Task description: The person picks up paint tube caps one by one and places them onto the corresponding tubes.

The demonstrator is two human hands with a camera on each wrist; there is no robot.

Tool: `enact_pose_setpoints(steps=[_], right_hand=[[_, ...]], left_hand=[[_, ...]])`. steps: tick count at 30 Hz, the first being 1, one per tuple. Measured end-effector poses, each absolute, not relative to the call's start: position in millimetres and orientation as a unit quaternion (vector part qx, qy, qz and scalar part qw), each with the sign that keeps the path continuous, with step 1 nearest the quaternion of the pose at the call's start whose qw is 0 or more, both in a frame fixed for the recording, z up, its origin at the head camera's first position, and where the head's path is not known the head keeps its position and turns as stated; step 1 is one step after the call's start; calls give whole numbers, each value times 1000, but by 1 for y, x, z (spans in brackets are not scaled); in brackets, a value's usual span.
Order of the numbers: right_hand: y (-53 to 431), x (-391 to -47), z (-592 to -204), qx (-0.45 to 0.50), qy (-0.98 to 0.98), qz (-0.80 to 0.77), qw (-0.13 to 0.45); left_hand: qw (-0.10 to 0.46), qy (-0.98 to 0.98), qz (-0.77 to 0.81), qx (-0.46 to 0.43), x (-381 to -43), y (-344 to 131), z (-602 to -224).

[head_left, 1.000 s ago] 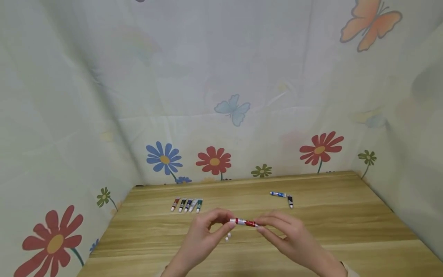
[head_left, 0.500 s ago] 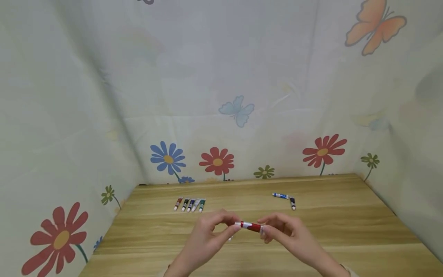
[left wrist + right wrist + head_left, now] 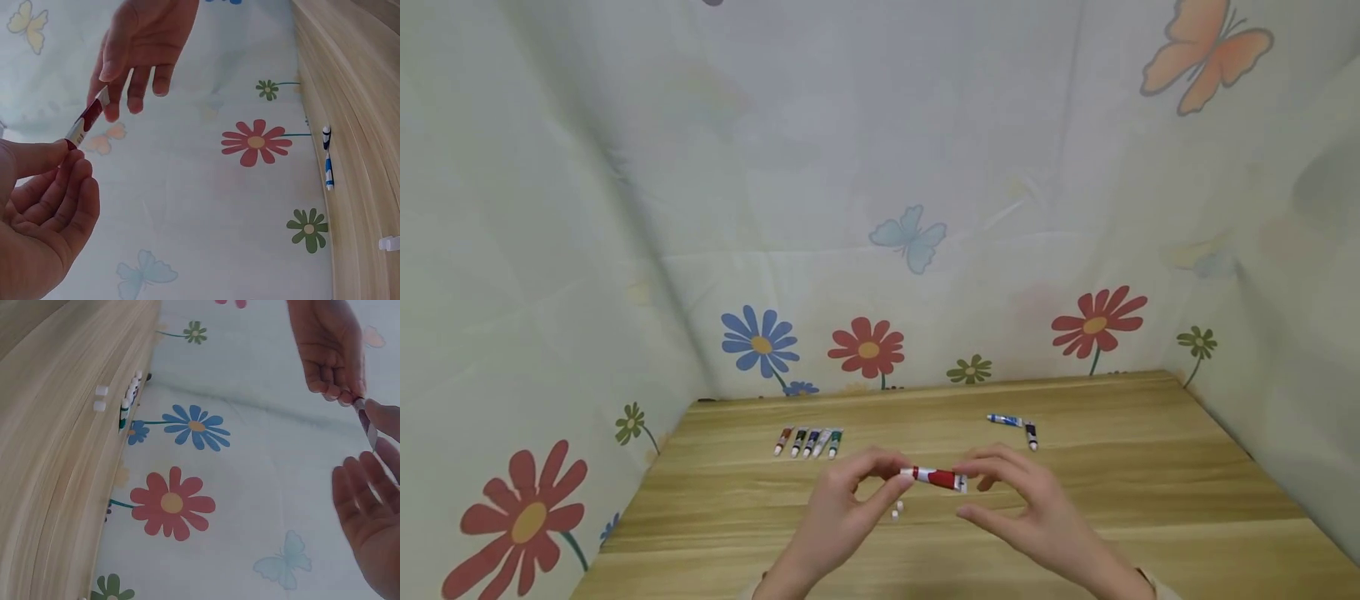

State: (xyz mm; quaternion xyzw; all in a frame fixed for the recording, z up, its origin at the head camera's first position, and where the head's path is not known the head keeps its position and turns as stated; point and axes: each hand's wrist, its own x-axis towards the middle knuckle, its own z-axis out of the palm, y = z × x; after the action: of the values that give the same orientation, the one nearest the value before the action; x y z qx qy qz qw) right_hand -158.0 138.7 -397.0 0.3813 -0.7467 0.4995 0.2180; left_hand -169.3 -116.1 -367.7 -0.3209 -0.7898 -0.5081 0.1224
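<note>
A red and silver paint tube (image 3: 936, 477) is held above the table, lying nearly level in the head view. My left hand (image 3: 850, 508) pinches it at the white cap end between thumb and fingers. At the flat crimped end, my right hand (image 3: 1037, 512) has its fingertips touching or very near the tube, its thumb lowered and apart from it. In the left wrist view the right hand (image 3: 153, 44) shows its fingers loosely extended by the tube (image 3: 87, 119). Two small white caps (image 3: 897, 511) lie on the table below the left hand's fingertips.
On the wooden table (image 3: 1150, 483), several paint tubes (image 3: 808, 443) lie in a row at the back left. A blue tube (image 3: 1004, 420) and a dark tube (image 3: 1032, 436) lie at the back right. A flowered cloth (image 3: 985, 250) hangs around the table.
The right hand's thumb and fingers were closed on the tube's tail end and have now spread apart. The tube has turned slightly, showing its crimped end. The left hand keeps its pinch.
</note>
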Motion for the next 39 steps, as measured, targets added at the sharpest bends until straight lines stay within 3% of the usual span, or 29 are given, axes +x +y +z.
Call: enact_pose_setpoints(steps=[5, 10, 15, 23, 27, 31, 37, 39], right_hand=[[136, -163, -400, 449, -711, 425, 337], [135, -165, -403, 459, -702, 408, 360], [137, -161, -403, 426, -719, 466, 290], [144, -153, -394, 285, -726, 624, 38], [143, -153, -391, 253, -728, 637, 5], [141, -153, -394, 277, -749, 597, 75], [136, -164, -403, 425, -734, 420, 323], [134, -167, -401, 458, -709, 378, 379]], left_hand=[[119, -786, -513, -325, -170, -116, -367], [128, -780, -510, -340, -169, -116, -370], [135, -777, -493, -367, -168, -116, -371], [143, -775, -477, -390, -167, -114, -370], [153, -776, -468, -394, -169, -114, -370], [155, -782, -469, -379, -171, -115, -370], [121, -793, -502, -321, -173, -116, -371], [114, -793, -508, -315, -173, -116, -371]])
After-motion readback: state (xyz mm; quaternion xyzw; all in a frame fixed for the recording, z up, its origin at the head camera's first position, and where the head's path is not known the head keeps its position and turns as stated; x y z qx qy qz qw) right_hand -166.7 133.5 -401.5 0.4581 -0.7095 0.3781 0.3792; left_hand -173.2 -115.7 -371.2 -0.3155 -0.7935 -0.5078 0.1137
